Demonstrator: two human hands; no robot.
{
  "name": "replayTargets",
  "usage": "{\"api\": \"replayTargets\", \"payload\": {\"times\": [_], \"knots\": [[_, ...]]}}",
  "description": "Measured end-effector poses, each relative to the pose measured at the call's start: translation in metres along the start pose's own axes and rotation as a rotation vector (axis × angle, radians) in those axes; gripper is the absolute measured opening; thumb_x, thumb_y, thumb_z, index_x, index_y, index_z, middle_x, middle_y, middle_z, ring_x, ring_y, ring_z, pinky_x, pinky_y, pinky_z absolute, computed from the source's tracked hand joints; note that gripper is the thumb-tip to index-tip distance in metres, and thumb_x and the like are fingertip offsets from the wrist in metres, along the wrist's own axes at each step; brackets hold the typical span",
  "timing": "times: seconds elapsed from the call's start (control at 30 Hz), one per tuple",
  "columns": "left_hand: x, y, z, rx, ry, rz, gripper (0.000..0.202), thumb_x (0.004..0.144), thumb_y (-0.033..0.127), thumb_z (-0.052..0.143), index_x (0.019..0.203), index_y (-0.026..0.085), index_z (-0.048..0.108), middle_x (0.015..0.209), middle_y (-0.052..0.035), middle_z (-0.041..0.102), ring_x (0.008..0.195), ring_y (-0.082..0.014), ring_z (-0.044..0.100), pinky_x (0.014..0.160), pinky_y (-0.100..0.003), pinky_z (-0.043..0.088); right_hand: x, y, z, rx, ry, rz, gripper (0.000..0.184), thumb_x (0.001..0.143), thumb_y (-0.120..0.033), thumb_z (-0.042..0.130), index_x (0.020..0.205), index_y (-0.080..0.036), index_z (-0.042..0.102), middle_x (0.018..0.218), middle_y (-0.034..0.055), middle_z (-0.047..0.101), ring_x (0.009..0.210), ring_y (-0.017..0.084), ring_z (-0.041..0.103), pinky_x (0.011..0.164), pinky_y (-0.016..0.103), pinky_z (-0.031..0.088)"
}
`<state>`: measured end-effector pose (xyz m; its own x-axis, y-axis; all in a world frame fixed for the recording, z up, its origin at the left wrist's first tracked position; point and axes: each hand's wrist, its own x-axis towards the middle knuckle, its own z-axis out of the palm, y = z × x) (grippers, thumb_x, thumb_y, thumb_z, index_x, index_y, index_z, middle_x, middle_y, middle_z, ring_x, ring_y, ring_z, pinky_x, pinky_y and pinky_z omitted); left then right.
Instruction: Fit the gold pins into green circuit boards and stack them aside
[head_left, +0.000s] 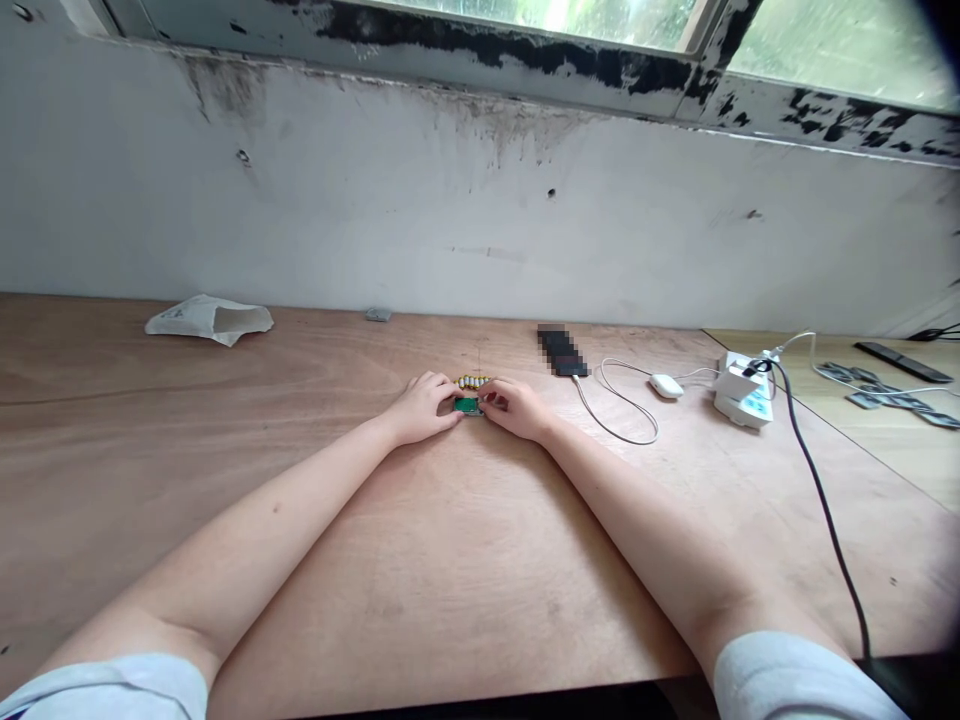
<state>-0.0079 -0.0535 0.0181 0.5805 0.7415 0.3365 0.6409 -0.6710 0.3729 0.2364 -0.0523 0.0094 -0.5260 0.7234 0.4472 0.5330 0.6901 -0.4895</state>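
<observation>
A small flat green rectangular piece (466, 406) lies on the wooden tabletop between my hands, with a thin greyish edge along its front. My left hand (424, 408) has its thumb and fingers closed at the piece's left end. At the right end, the fingertips of my right hand (516, 406) are pinched together; what sits between them is too small to make out. Just behind the green piece is a short row of yellow and white bead-like parts (472, 382), partly bordered by my fingers.
A dark phone (562, 352) with a white cable lies to the right, near a small white device (666, 386). Beyond are a white power strip (744, 392), a black cord (821, 490) and grey flat pieces (889, 393). A white paper bag (210, 318) rests at the back left.
</observation>
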Motion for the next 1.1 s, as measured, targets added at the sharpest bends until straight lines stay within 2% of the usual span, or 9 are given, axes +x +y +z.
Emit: {"api": "replayTargets", "payload": {"times": [0.27, 0.5, 0.6, 0.73, 1.1], "knots": [[-0.0007, 0.0005, 0.0011, 0.010, 0.003, -0.025, 0.032, 0.087, 0.043, 0.063, 0.115, 0.029, 0.067, 0.107, -0.0063, 0.059, 0.107, -0.0268, 0.053, 0.095, -0.044, 0.042, 0.0021, -0.0025, -0.0007, -0.009, -0.012, 0.012, 0.029, 0.087, -0.017, 0.057, 0.113, -0.022, 0.067, 0.094, 0.0036, 0.070, 0.080, 0.014, 0.064, 0.073, 0.025, 0.049], [-0.0009, 0.0011, 0.0017, 0.039, -0.003, -0.026, 0.031, 0.088, 0.043, 0.061, 0.115, 0.028, 0.066, 0.106, -0.0065, 0.058, 0.105, -0.0268, 0.053, 0.093, -0.043, 0.042, 0.0019, -0.0074, -0.0035, -0.015, -0.021, -0.047, 0.023, 0.088, -0.021, 0.060, 0.110, -0.022, 0.069, 0.099, 0.0054, 0.069, 0.086, 0.016, 0.064, 0.077, 0.028, 0.051], [-0.0008, 0.0007, 0.0021, 0.043, -0.003, -0.026, 0.032, 0.088, 0.043, 0.060, 0.115, 0.028, 0.065, 0.108, -0.0069, 0.058, 0.107, -0.0271, 0.052, 0.094, -0.043, 0.042, 0.0028, -0.0088, -0.0043, -0.016, -0.050, -0.041, 0.026, 0.088, -0.019, 0.059, 0.111, -0.024, 0.069, 0.100, 0.0046, 0.070, 0.090, 0.017, 0.065, 0.080, 0.028, 0.051], [-0.0008, 0.0008, 0.0020, 0.042, -0.004, -0.031, 0.032, 0.088, 0.042, 0.060, 0.116, 0.028, 0.065, 0.108, -0.0069, 0.058, 0.107, -0.0269, 0.052, 0.094, -0.043, 0.042, 0.0027, -0.0064, -0.0022, -0.004, -0.010, -0.045, 0.032, 0.090, -0.015, 0.054, 0.118, -0.023, 0.067, 0.105, 0.0051, 0.070, 0.091, 0.016, 0.066, 0.081, 0.027, 0.050], [-0.0005, 0.0009, 0.0001, 0.023, -0.008, -0.016, 0.034, 0.087, 0.042, 0.061, 0.118, 0.030, 0.067, 0.107, -0.0069, 0.058, 0.106, -0.0272, 0.052, 0.096, -0.044, 0.043, 0.0027, -0.0013, -0.0009, -0.009, -0.003, 0.005, 0.028, 0.094, -0.016, 0.048, 0.114, -0.022, 0.068, 0.109, 0.0052, 0.071, 0.097, 0.017, 0.067, 0.086, 0.029, 0.051]]}}
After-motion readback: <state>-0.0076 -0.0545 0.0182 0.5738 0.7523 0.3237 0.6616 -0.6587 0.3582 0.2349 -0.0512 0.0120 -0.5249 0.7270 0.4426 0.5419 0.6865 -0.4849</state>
